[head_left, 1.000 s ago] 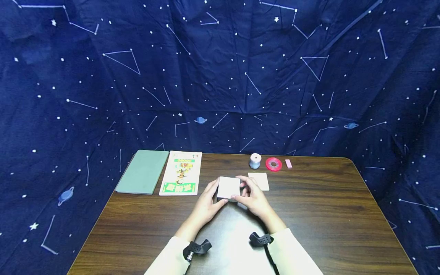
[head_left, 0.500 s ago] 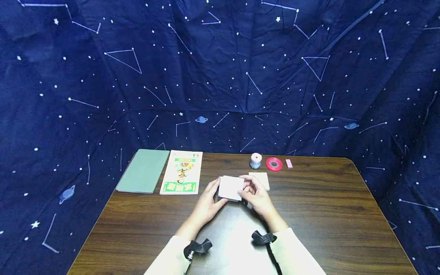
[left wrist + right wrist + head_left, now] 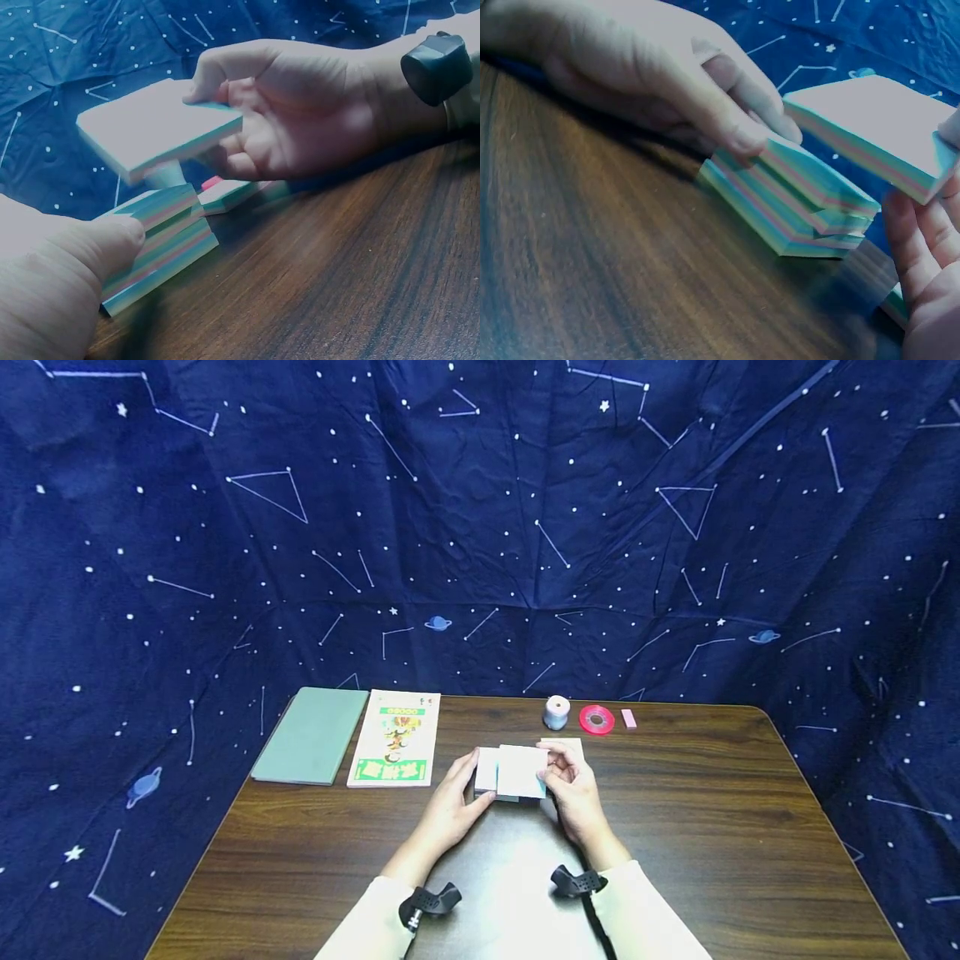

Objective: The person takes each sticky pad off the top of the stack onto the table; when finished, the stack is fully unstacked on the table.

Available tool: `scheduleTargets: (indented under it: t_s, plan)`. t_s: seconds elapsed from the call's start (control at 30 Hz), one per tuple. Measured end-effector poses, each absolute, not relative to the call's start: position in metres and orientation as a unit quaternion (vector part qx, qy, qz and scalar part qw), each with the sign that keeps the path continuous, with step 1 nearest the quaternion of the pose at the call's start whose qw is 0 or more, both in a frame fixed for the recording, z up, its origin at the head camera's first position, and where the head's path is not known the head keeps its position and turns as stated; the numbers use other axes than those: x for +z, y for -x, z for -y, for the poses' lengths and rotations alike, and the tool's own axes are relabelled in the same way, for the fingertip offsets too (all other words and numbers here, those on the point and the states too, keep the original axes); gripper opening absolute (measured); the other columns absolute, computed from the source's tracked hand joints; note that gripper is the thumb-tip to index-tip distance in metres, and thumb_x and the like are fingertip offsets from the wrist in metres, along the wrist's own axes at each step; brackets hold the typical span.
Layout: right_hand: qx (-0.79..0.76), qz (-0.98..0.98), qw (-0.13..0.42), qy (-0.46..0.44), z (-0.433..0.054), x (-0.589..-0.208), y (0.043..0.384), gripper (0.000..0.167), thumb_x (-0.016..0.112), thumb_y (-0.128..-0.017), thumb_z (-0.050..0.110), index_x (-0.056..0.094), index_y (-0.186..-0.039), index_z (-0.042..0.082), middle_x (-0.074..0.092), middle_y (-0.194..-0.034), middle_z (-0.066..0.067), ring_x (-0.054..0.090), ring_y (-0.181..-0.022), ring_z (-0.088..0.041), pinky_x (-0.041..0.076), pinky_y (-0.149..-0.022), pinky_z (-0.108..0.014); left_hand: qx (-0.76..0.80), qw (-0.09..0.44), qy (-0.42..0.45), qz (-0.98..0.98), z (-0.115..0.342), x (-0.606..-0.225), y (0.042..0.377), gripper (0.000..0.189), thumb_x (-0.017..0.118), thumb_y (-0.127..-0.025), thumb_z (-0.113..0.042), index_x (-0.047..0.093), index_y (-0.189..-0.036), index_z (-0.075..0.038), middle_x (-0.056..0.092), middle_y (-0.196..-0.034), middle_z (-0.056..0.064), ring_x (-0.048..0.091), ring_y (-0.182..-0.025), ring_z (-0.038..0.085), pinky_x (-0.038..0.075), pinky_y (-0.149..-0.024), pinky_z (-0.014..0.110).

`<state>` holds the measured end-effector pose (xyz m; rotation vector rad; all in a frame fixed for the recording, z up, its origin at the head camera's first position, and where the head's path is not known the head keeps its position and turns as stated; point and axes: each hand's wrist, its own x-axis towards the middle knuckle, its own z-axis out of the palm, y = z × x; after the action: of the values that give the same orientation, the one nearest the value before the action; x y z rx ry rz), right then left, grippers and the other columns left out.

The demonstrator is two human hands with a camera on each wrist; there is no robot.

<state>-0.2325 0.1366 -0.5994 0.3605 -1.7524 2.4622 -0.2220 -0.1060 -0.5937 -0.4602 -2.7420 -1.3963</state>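
Separating one square paper pad [image 3: 522,770] from a stack of pads [image 3: 487,768] is judged to be the step in hand. The pad is held above the stack, offset towards three o'clock, and a gap is seen between them in both wrist views. It is pinched in the right hand [image 3: 576,789], thumb on top and fingers beneath. The stack, its layers slightly misaligned, is gripped at its edges between the thumb and fingers of the left hand [image 3: 452,799]. For the next move, a steady pinch and a bare spot for setting down would seem to be called for, with the stack kept pinned. Another pad [image 3: 570,742] is partly hidden at two o'clock from the stack. Farther out on the tabletop [image 3: 712,810], a spool [image 3: 557,713] is placed at one o'clock, a red ring [image 3: 586,720] at two, and an illustrated booklet [image 3: 393,739] at ten.
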Motion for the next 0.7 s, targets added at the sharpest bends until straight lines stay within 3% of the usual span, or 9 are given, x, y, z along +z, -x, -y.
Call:
scheduleTargets:
  t_s: [0.13, 0.27, 0.37, 0.5, 0.7]
  plan:
    - [0.832, 0.541, 0.047, -0.115, -0.143, -0.598, 0.231, 0.052, 0.055, -0.095, -0.019, 0.045, -0.146, -0.020, 0.063, -0.113, -0.002, 0.061, -0.088, -0.005, 0.055, -0.069, -0.014, -0.447, 0.015, 0.149, 0.882, 0.107, -0.595, 0.222, 0.082, 0.079, -0.101, -0.022, 0.037, -0.169, -0.004, 0.047, -0.169, 0.016, 0.043, -0.159, 0.039, 0.034, -0.132, 0.057]
    - [0.845, 0.521, 0.048, -0.111, -0.154, -0.595, 0.233, 0.044, 0.051, -0.099, -0.019, 0.048, -0.143, -0.016, 0.066, -0.114, -0.001, 0.065, -0.098, -0.007, 0.059, -0.077, -0.016, -0.446, 0.013, 0.148, 0.883, 0.107, -0.595, 0.222, 0.082, 0.078, -0.102, -0.023, 0.036, -0.170, -0.005, 0.046, -0.170, 0.015, 0.043, -0.160, 0.037, 0.034, -0.133, 0.057]
    - [0.850, 0.512, 0.052, -0.111, -0.165, -0.594, 0.236, 0.041, 0.051, -0.102, -0.019, 0.050, -0.142, -0.010, 0.068, -0.114, -0.001, 0.068, -0.093, -0.008, 0.061, -0.065, -0.020, -0.446, 0.014, 0.149, 0.882, 0.107, -0.595, 0.223, 0.082, 0.078, -0.102, -0.024, 0.036, -0.170, -0.005, 0.046, -0.170, 0.015, 0.043, -0.160, 0.038, 0.034, -0.133, 0.057]
    - [0.845, 0.518, 0.067, -0.117, -0.178, -0.592, 0.239, 0.044, 0.053, -0.103, -0.017, 0.044, -0.146, -0.014, 0.071, -0.111, 0.000, 0.071, -0.079, -0.009, 0.057, -0.045, -0.023, -0.447, 0.016, 0.148, 0.882, 0.108, -0.595, 0.223, 0.082, 0.078, -0.102, -0.023, 0.037, -0.169, -0.005, 0.046, -0.170, 0.015, 0.043, -0.160, 0.038, 0.034, -0.133, 0.057]
    - [0.827, 0.542, 0.125, -0.086, -0.206, -0.588, 0.245, 0.050, 0.057, -0.102, -0.018, 0.040, -0.149, -0.021, 0.073, -0.109, -0.001, 0.070, -0.074, -0.007, 0.053, -0.040, -0.024, -0.446, 0.017, 0.148, 0.883, 0.108, -0.594, 0.223, 0.081, 0.078, -0.102, -0.024, 0.037, -0.169, -0.004, 0.046, -0.170, 0.015, 0.043, -0.160, 0.038, 0.034, -0.133, 0.057]
